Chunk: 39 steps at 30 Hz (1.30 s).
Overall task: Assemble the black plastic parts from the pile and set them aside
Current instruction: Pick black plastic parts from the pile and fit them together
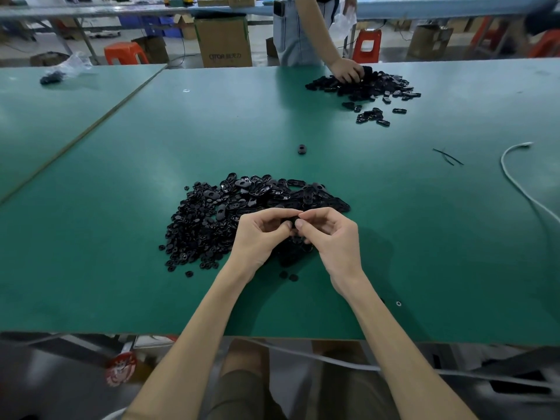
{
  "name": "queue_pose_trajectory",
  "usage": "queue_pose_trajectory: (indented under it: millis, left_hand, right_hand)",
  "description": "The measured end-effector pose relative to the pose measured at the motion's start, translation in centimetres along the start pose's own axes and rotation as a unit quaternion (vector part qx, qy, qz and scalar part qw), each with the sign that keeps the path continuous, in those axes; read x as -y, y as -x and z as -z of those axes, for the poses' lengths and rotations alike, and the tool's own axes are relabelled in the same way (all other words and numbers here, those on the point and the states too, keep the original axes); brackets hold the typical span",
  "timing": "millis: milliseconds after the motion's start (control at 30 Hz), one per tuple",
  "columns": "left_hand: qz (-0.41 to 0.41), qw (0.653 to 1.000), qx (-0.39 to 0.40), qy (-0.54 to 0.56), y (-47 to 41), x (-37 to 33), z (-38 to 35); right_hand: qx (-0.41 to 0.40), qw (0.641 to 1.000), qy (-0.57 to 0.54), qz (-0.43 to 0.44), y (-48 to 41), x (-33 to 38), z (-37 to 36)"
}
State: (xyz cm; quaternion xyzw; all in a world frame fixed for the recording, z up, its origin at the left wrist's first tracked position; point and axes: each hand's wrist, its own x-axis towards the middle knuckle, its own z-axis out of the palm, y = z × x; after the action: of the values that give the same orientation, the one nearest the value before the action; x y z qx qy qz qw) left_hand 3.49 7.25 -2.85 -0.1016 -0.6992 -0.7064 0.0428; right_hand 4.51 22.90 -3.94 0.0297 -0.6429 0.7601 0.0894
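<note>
Green matting covers the workbench (91,283), and from my remote seat I read it from the near edge outward. Two loose round pieces (288,275) lie on the mat between the wrists, apart from everything else. Just beyond them my left hand (260,234) and right hand (330,237) meet, fingers curled, thumb and forefinger tips closed together on a small black part (291,222). Most of it is hidden, so I cannot tell its long axis, or whether it is one piece or two being pressed together.

What matters next, I judge, is where the stock lies from this grip. The pile (212,213) starts under the hands and spreads away to the left. Its small round pieces lie leftward, nearer the left hand. The oblong plates (306,190) lie straight beyond the fingertips, within reach of either hand.

Farther out a single black piece (302,149) sits alone. At the far edge another person's hand (347,69) rests on a second pile (375,86).
</note>
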Motion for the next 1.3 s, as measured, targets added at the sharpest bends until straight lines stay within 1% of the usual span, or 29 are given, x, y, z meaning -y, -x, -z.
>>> queue_pose_trajectory:
  millis: [200, 367, 533, 833, 933, 1000, 1067, 1133, 1200, 1300]
  left_hand:
    - [-0.005, 1.0, 0.001, -0.006, 0.1, -0.1, 0.0]
    - [0.004, 1.0, 0.016, 0.023, 0.0, -0.1, 0.4]
    - [0.008, 0.999, 0.026, 0.027, 0.0, -0.1, 0.3]
    - [-0.003, 1.0, -0.008, -0.002, 0.0, -0.2, 0.1]
    - [-0.027, 0.998, -0.037, -0.045, -0.3, -0.9, -0.1]
    - [-0.043, 0.993, -0.054, -0.093, -1.0, -1.6, -0.1]
    - [-0.046, 0.981, -0.046, -0.185, -2.1, -2.2, 0.2]
    - [-0.048, 0.962, -0.017, -0.27, -2.8, -3.1, 0.0]
    - [-0.057, 0.957, -0.012, -0.283, -3.2, -4.2, -0.6]
    - [-0.045, 0.966, 0.005, -0.255, -4.2, -5.6, -2.5]
  right_hand:
    - [0.004, 1.0, 0.006, 0.003, 0.1, 0.1, 0.0]
    - [-0.026, 1.0, -0.013, 0.002, 0.0, 0.2, 0.2]
    - [-0.029, 0.999, -0.022, 0.002, 0.0, 0.2, 0.1]
    - [-0.018, 1.0, -0.024, -0.001, 0.1, 0.3, 0.0]
    - [-0.028, 1.0, -0.01, -0.007, 0.0, 0.2, 0.0]
    - [-0.023, 0.999, 0.027, -0.006, -0.1, 0.1, 0.0]
    - [-0.002, 0.998, 0.065, 0.001, 0.0, -0.1, 0.0]
    - [0.011, 0.996, 0.084, 0.002, -0.1, -0.1, 0.0]
    - [0.012, 0.995, 0.096, 0.0, -0.1, -0.2, 0.1]
    - [0.012, 0.995, 0.101, -0.004, -0.2, 0.0, 0.1]
